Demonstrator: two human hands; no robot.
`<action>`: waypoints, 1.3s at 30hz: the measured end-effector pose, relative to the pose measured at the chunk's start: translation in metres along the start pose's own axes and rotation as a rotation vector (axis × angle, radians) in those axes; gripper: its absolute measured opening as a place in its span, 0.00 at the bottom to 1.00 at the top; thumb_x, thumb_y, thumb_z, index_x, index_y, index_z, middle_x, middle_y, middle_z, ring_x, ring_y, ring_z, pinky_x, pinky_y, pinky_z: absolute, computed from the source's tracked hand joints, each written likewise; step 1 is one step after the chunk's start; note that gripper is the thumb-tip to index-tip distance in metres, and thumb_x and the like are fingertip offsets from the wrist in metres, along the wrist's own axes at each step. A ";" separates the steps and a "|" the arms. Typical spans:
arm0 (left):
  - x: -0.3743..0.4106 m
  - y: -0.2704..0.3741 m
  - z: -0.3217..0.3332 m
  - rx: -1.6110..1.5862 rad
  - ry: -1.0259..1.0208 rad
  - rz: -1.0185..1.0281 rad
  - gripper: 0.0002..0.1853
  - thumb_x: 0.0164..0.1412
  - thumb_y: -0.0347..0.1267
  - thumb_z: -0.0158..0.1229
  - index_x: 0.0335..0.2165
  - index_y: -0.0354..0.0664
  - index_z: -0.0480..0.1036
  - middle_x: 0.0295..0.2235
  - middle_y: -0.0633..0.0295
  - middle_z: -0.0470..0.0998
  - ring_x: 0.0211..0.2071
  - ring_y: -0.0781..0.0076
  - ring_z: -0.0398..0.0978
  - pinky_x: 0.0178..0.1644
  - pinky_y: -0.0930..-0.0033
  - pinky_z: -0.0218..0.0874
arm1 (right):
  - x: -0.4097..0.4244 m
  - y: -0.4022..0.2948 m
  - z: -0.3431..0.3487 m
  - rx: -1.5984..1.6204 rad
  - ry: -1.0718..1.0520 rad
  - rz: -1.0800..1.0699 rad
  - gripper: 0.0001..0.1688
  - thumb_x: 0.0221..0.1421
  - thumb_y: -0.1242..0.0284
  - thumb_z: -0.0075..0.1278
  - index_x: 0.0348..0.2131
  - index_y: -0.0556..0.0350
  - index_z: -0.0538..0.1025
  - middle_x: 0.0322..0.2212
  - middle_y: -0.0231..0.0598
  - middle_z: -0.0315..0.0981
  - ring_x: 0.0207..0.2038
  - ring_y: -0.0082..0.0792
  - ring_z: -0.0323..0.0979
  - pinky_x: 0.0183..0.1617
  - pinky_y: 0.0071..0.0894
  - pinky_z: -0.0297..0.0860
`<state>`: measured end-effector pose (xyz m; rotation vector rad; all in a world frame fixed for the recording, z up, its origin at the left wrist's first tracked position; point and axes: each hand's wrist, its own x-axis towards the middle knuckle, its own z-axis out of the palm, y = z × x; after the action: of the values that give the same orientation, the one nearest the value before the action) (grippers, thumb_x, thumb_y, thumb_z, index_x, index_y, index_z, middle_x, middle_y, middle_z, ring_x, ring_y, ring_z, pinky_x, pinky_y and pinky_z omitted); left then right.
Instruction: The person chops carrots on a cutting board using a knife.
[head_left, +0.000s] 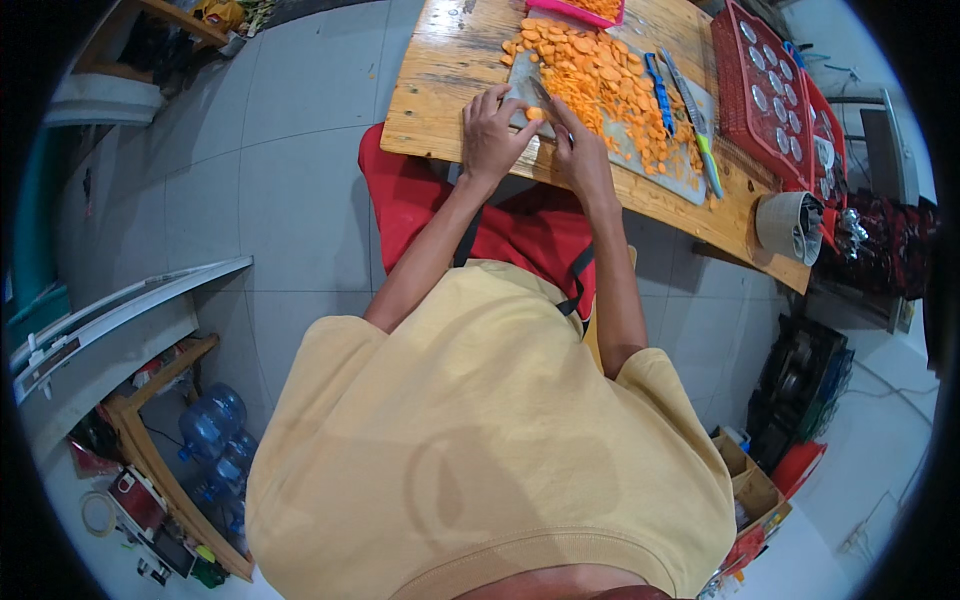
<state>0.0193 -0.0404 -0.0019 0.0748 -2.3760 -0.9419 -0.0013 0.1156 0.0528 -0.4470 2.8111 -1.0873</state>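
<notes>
My left hand (495, 135) rests at the near left edge of a pale cutting board (521, 75), its thumb and fingers around a small orange carrot piece (534, 113). Just right of it, my right hand (583, 154) grips a knife (541, 93), whose dark blade points away from me beside the carrot piece. Thin carrot strips (574, 97) are heaped right of the blade. Beyond them lies a pile of carrot slices (585, 52), spreading over the board. A blue peeler-like tool (660, 94) and a serrated knife with a green and blue handle (705, 157) lie on the right.
The wooden table (427, 112) carries a pink tray of shredded carrot (576, 10) at its far side. Red plastic baskets (757, 97) holding clear round-topped items stand right, near a woven container (780, 225). Blue water bottles (214, 424) are on the floor at lower left.
</notes>
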 end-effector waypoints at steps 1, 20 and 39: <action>-0.001 0.000 0.000 0.005 0.001 0.000 0.16 0.52 0.44 0.69 0.36 0.49 0.80 0.48 0.58 0.74 0.52 0.59 0.69 0.55 0.56 0.58 | -0.001 0.002 0.001 -0.006 0.002 -0.014 0.31 0.61 0.75 0.47 0.62 0.41 0.67 0.35 0.60 0.77 0.36 0.61 0.76 0.41 0.57 0.70; 0.000 -0.002 -0.001 -0.037 0.003 -0.007 0.14 0.48 0.41 0.71 0.31 0.47 0.80 0.47 0.57 0.76 0.52 0.59 0.71 0.55 0.56 0.58 | 0.008 0.006 0.016 -0.136 0.051 -0.069 0.32 0.59 0.72 0.50 0.62 0.49 0.66 0.27 0.63 0.77 0.30 0.64 0.77 0.33 0.59 0.72; -0.003 -0.007 0.000 -0.038 0.003 0.020 0.14 0.49 0.41 0.71 0.34 0.49 0.84 0.49 0.58 0.76 0.52 0.60 0.71 0.56 0.57 0.58 | -0.011 -0.020 0.031 -0.295 0.099 0.015 0.32 0.59 0.71 0.50 0.62 0.47 0.66 0.21 0.59 0.76 0.27 0.59 0.78 0.30 0.58 0.72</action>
<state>0.0212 -0.0452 -0.0081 0.0383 -2.3507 -0.9762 0.0197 0.0853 0.0430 -0.4044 3.0704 -0.7101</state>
